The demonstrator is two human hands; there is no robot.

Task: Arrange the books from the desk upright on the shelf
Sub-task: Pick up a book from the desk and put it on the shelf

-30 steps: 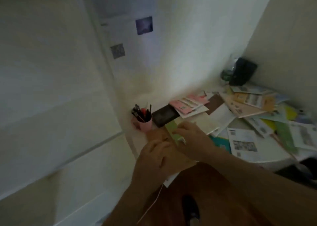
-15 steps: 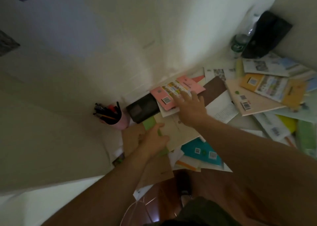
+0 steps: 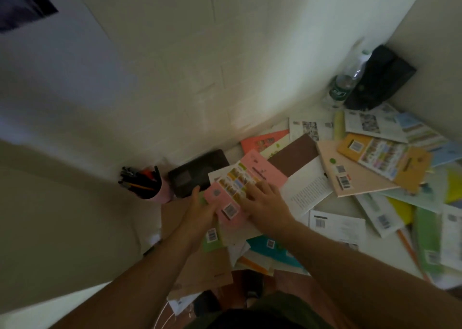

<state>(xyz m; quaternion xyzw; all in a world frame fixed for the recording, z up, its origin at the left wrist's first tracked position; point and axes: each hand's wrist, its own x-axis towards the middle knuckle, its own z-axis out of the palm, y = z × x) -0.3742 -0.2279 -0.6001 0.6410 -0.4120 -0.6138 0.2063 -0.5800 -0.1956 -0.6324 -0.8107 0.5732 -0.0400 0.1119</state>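
Note:
A pink book with a strip of small pictures lies tilted on a heap of books on the white desk. My right hand lies flat on its near end, fingers spread. My left hand holds the pink book's left edge, thumb up along it, and covers part of a green book. Under these lie a tan book, a teal book, a brown book and an open white book. No shelf is in view.
A pink pen cup and a dark tablet-like slab stand at the desk's left against the wall. Several more books, peach and orange among them, cover the right. A water bottle and black pouch fill the corner.
The pink book has slid toward me from the back of the pile. My right hand came back with it, and my left hand moved up from the green book to the pink book's edge.

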